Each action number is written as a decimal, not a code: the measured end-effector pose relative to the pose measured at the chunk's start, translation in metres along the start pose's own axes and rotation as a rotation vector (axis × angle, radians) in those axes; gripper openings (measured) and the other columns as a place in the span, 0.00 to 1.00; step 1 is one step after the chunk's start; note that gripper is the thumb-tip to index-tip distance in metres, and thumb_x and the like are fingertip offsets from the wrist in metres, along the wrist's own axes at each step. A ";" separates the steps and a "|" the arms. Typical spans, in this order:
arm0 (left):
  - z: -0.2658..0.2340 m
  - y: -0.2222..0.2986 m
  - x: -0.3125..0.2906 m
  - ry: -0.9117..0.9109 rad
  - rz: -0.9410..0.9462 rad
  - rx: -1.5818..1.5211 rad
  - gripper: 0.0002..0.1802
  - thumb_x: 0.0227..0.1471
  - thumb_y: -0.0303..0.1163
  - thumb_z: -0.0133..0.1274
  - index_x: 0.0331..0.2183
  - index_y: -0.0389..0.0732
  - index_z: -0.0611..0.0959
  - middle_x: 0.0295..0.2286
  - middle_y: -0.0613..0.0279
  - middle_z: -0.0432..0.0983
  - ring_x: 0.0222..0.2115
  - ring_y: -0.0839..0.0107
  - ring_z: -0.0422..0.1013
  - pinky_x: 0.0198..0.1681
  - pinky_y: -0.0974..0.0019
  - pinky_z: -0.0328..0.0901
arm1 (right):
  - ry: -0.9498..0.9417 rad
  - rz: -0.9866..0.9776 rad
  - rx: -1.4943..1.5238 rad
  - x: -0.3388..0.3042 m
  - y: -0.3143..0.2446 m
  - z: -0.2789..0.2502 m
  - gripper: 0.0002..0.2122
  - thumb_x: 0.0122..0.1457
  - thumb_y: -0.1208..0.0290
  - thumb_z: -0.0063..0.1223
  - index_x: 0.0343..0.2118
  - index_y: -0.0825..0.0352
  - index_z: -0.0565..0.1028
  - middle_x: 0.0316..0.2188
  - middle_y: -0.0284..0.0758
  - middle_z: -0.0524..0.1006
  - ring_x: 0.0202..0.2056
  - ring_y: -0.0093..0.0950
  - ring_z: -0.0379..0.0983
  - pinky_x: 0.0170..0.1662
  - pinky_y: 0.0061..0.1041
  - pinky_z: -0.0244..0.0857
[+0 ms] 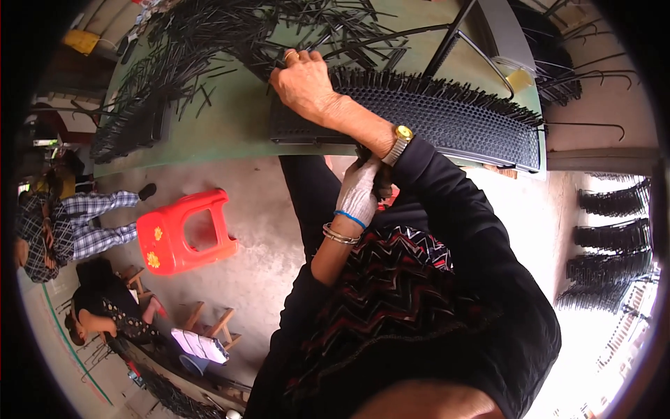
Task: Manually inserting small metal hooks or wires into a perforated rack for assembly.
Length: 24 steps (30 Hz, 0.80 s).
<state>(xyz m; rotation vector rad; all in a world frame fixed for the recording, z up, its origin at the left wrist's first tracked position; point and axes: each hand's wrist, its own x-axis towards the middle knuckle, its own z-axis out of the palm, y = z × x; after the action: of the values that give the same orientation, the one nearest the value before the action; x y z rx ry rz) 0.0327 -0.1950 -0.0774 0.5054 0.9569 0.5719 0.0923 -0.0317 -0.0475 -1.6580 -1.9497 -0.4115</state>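
My right hand (303,87), bare and with a watch at the wrist, is curled over the left end of a long black perforated rack (433,115). Its fingers point away from me, and what they grip is hidden beneath them. Short black rods (391,77) stand upright in a dense row along the rack's far side. Below my right wrist, in front of the table edge, my left hand (358,190) wears a white knitted glove. Its fingers are closed around something dark, largely covered by the glove and my right forearm. A large heap of loose black rods (202,35) lies just beyond my right hand.
The green table (230,119) holds another dark rack (136,129) at its left. A black metal frame (447,45) rises behind the main rack. A red plastic stool (185,234) stands on the floor at left. Two people are farther left. Wire hooks and stacked black pieces (614,234) line the right.
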 end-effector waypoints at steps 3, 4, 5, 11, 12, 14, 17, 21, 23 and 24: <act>0.003 0.002 -0.002 -0.009 -0.007 -0.040 0.18 0.55 0.44 0.56 0.30 0.38 0.76 0.18 0.67 0.70 0.13 0.77 0.65 0.15 0.74 0.60 | -0.075 0.019 0.118 0.005 0.001 0.004 0.07 0.48 0.70 0.52 0.25 0.65 0.81 0.39 0.46 0.74 0.43 0.41 0.69 0.46 0.39 0.60; 0.001 0.002 -0.001 -0.018 0.002 -0.049 0.18 0.56 0.45 0.56 0.30 0.38 0.76 0.18 0.67 0.71 0.13 0.78 0.64 0.15 0.74 0.60 | -0.073 0.004 0.128 0.004 -0.002 0.006 0.07 0.48 0.70 0.52 0.25 0.65 0.81 0.39 0.46 0.74 0.43 0.41 0.69 0.46 0.39 0.60; 0.000 0.002 -0.001 -0.010 0.014 -0.058 0.18 0.56 0.45 0.56 0.30 0.38 0.76 0.18 0.67 0.71 0.13 0.78 0.64 0.15 0.74 0.60 | -0.029 -0.024 0.101 0.002 -0.003 0.008 0.07 0.49 0.70 0.52 0.26 0.65 0.81 0.39 0.46 0.73 0.43 0.41 0.69 0.47 0.39 0.60; -0.002 0.006 -0.006 -0.050 -0.011 -0.055 0.17 0.57 0.45 0.55 0.29 0.40 0.75 0.20 0.67 0.71 0.16 0.79 0.64 0.19 0.75 0.58 | 0.030 -0.012 0.171 -0.007 0.000 -0.014 0.13 0.53 0.59 0.59 0.40 0.58 0.80 0.38 0.41 0.73 0.40 0.39 0.71 0.43 0.37 0.65; -0.001 0.007 -0.007 -0.050 -0.008 -0.064 0.17 0.57 0.45 0.55 0.29 0.40 0.75 0.20 0.67 0.71 0.16 0.79 0.64 0.19 0.75 0.58 | 0.106 -0.012 0.202 -0.006 0.002 -0.020 0.13 0.53 0.59 0.59 0.39 0.58 0.80 0.36 0.40 0.73 0.39 0.38 0.72 0.42 0.36 0.66; 0.001 0.008 -0.005 -0.057 -0.012 -0.063 0.17 0.57 0.45 0.55 0.28 0.41 0.75 0.19 0.67 0.70 0.16 0.78 0.63 0.19 0.75 0.58 | 0.179 -0.005 0.219 -0.006 -0.002 -0.037 0.13 0.53 0.58 0.59 0.39 0.57 0.79 0.35 0.39 0.73 0.38 0.38 0.72 0.42 0.35 0.66; -0.017 -0.004 0.014 -0.233 0.062 0.142 0.17 0.60 0.45 0.48 0.30 0.40 0.75 0.22 0.65 0.72 0.18 0.77 0.66 0.20 0.73 0.61 | 0.022 -0.277 0.172 -0.012 -0.043 -0.062 0.09 0.48 0.67 0.57 0.33 0.59 0.78 0.29 0.36 0.73 0.33 0.36 0.73 0.40 0.36 0.67; 0.010 0.000 -0.002 -0.161 0.098 -0.303 0.14 0.61 0.37 0.49 0.40 0.35 0.77 0.23 0.65 0.74 0.22 0.77 0.70 0.23 0.72 0.65 | -0.056 -0.630 0.286 -0.037 -0.094 -0.070 0.09 0.40 0.72 0.54 0.27 0.67 0.75 0.25 0.37 0.73 0.29 0.35 0.74 0.35 0.33 0.65; 0.003 0.010 0.015 -0.393 0.089 -0.013 0.16 0.62 0.36 0.47 0.42 0.33 0.77 0.24 0.66 0.74 0.26 0.78 0.71 0.27 0.74 0.65 | -0.100 -0.721 0.377 -0.049 -0.111 -0.060 0.07 0.38 0.72 0.55 0.20 0.70 0.74 0.20 0.40 0.73 0.24 0.35 0.74 0.32 0.34 0.66; 0.018 0.024 0.000 -0.249 0.102 0.088 0.13 0.61 0.34 0.50 0.38 0.33 0.79 0.21 0.68 0.72 0.25 0.80 0.69 0.27 0.76 0.63 | -0.112 -0.752 0.459 -0.053 -0.116 -0.053 0.07 0.36 0.72 0.55 0.14 0.71 0.74 0.17 0.43 0.74 0.20 0.36 0.74 0.29 0.35 0.67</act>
<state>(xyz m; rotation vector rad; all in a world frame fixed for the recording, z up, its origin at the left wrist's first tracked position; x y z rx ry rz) 0.0425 -0.1800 -0.0539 0.6899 0.7242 0.5453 -0.0051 -0.1265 -0.0222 -0.6433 -2.4748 -0.1137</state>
